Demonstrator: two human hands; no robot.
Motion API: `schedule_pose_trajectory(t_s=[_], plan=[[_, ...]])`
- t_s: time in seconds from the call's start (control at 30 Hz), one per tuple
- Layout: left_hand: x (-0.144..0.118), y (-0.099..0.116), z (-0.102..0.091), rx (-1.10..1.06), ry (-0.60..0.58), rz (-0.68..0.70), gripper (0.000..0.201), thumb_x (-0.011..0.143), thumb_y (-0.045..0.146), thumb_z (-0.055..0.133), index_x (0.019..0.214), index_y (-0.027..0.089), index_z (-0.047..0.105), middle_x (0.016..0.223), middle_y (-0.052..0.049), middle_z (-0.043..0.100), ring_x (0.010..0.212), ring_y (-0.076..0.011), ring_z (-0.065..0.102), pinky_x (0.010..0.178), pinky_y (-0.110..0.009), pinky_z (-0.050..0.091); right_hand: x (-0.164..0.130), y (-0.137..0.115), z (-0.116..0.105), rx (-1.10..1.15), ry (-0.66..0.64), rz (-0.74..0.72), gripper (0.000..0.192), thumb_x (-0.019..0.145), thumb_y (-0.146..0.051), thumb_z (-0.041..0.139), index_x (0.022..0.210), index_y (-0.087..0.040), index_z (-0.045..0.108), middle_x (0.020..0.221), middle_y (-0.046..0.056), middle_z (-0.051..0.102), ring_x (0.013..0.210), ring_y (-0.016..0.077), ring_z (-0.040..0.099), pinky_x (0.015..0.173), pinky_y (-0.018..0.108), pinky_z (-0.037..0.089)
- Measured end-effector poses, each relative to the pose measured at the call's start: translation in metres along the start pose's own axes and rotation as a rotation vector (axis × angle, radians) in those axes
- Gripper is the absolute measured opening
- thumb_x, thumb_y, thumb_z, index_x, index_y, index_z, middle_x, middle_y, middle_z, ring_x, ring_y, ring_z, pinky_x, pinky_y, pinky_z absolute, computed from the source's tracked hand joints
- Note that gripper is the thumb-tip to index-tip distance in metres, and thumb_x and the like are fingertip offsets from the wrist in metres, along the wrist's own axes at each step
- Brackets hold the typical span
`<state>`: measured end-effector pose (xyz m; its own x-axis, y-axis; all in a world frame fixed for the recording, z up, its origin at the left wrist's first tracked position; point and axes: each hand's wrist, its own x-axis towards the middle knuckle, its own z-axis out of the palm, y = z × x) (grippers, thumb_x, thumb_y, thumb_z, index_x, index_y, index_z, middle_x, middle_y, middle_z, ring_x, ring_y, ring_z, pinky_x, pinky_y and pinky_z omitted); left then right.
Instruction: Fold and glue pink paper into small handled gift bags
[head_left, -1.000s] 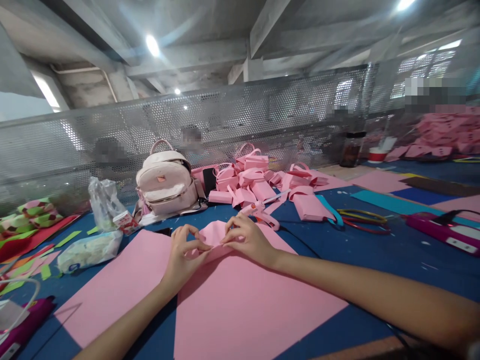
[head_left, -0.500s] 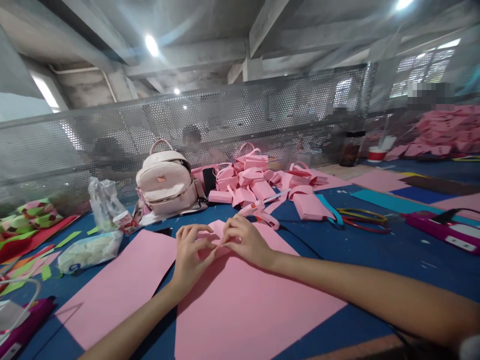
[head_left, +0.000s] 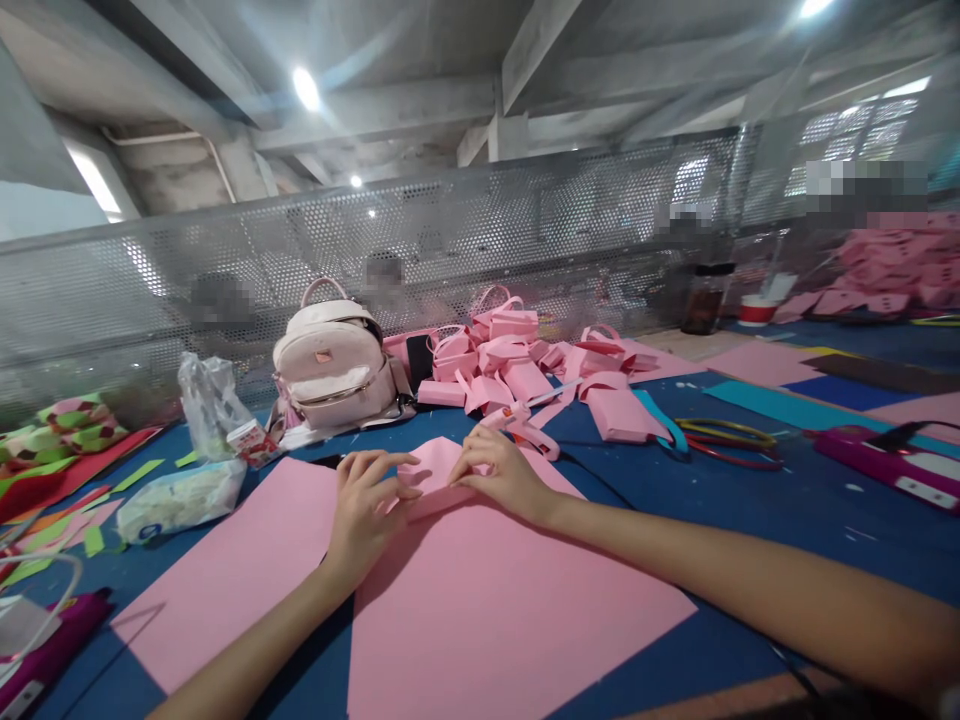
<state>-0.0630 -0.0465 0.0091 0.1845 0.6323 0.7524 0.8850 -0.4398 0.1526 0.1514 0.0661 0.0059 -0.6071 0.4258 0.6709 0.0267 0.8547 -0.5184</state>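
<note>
A large pink sheet (head_left: 487, 610) lies in front of me, its far edge folded up into a narrow strip. My left hand (head_left: 367, 505) pinches the left part of that fold between thumb and fingers. At the right part, my right hand (head_left: 502, 475) is closed on the same fold, fingertips pressed together. Between the two hands a stretch of the folded strip shows. Just beyond my right hand rests a pink and white glue gun (head_left: 525, 425), its cord running right. A second pink sheet (head_left: 232, 570) lies to the left.
Behind stand a pale backpack (head_left: 330, 365) and a pile of small pink paper bags (head_left: 502, 360). A plastic packet (head_left: 180, 503) and paper scraps lie left. Coloured loops (head_left: 727, 440) and a purple device (head_left: 892, 465) are at right. A perforated metal screen (head_left: 465, 240) crosses the back.
My hands, close together before, have moved apart along the fold, the left one going left. More of the folded strip shows between them.
</note>
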Motion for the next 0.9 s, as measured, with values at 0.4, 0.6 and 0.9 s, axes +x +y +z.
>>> schedule_pose_trajectory(t_s=[0.4,0.6,0.9], plan=[[-0.001,-0.02,-0.006,-0.005,0.024,0.084,0.014,0.088,0.016,0.072,0.08,0.027,0.072,0.119,-0.003,0.072,0.104,-0.0255,0.059,0.096,-0.047,0.032,-0.002,0.006,-0.005,0.015,0.013,0.028,0.016,0.089,-0.022,0.075,0.074,-0.023,0.077,0.074,0.002,0.07,0.086,0.0228,0.055,0.082,0.037,0.043],[0.003,-0.011,-0.009,-0.025,0.001,0.132,0.018,0.092,0.014,0.063,0.078,0.025,0.067,0.118,-0.003,0.071,0.106,-0.0244,0.058,0.097,-0.046,0.034,-0.001,0.004,-0.006,0.014,0.007,0.016,0.018,0.089,-0.015,0.073,0.073,-0.023,0.076,0.075,0.001,0.07,0.086,0.0221,0.055,0.083,0.037,0.043],[0.006,-0.006,-0.001,-0.029,-0.009,0.095,0.015,0.09,0.013,0.067,0.083,0.025,0.069,0.123,-0.003,0.069,0.104,-0.0239,0.059,0.095,-0.045,0.035,-0.002,0.004,0.002,0.019,0.023,0.037,0.013,0.088,-0.019,0.075,0.076,-0.023,0.077,0.077,0.002,0.072,0.085,0.0226,0.059,0.082,0.037,0.046]])
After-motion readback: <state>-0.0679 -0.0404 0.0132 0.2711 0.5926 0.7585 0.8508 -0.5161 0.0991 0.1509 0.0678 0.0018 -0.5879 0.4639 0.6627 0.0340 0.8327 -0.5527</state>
